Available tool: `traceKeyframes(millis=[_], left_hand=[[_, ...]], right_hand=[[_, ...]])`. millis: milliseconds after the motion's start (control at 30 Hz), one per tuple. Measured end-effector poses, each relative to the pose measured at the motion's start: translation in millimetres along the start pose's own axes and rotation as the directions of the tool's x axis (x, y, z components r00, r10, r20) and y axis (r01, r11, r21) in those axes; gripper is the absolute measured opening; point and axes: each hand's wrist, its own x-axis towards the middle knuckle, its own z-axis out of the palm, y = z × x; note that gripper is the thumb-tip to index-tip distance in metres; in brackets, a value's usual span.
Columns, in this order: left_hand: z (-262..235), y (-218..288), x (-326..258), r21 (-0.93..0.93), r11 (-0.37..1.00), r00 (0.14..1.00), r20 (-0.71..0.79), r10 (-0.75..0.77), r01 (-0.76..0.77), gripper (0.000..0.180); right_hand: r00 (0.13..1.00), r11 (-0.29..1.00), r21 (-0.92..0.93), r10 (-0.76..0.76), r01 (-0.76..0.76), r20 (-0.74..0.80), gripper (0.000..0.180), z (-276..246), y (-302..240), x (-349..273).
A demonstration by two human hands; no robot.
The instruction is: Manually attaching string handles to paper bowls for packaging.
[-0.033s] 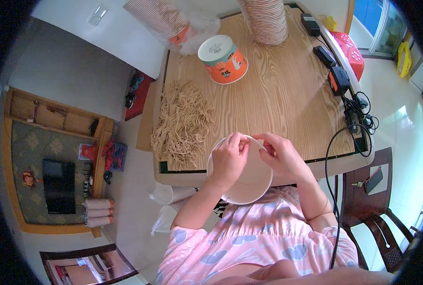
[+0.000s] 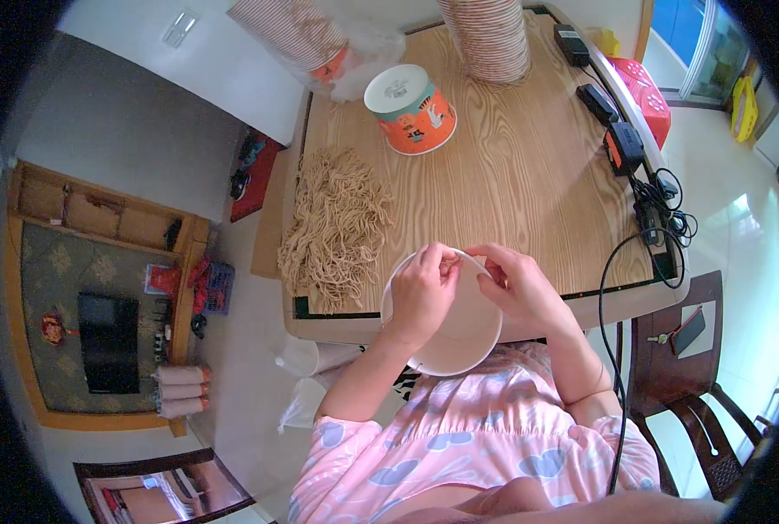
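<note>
A person in a pink patterned garment works over a white tub [image 2: 461, 339] at lower center of the frame, by the table's [image 2: 512, 192] near edge. The right hand [image 2: 525, 286], half open, holds its rim between thumb and fingers; the left hand [image 2: 426, 286] curls, fingertips together there, their hold unclear. Tan cords [image 2: 335, 231] lie left of center, below an orange-and-green tub [image 2: 420, 127].

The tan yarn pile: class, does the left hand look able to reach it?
Probably yes: the yarn pile lies close to the left hand, with only part of the white tub between.
</note>
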Motion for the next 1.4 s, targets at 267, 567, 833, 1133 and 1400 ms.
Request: traceKeyframes(millis=[267,567,833,1133,1400], left_hand=[[-3.4,3.8,-0.3,-0.005,1.0,1.0,0.005,0.01,-0.01,0.018],[-3.5,-2.0,-2.4,0.024,0.997,0.996,-0.046,0.076,-0.075,0.009],[-14.6,6.2,-2.6,-0.309,0.945,0.992,0.096,-0.082,0.108,0.007],[-15.8,-2.9,1.0,-0.764,0.574,0.955,0.249,-0.163,0.297,0.003],[-18.7,0.2,0.3,-0.722,0.652,0.973,0.182,-0.145,0.232,0.005]], right_hand=[[0.999,0.999,0.01,0.039,-0.039,0.02,0.038,-2.1,-2.9,-0.6],[0.995,0.995,0.033,0.097,-0.099,0.038,0.035,-4.2,-10.8,-0.1],[0.998,0.998,0.029,0.064,-0.064,0.011,0.038,-5.5,-2.4,1.9],[0.94,0.935,-0.162,-0.332,0.317,-0.078,0.026,-3.0,-15.8,7.5],[0.946,0.947,-0.145,-0.303,0.286,-0.117,0.01,-1.1,-5.1,8.4]])
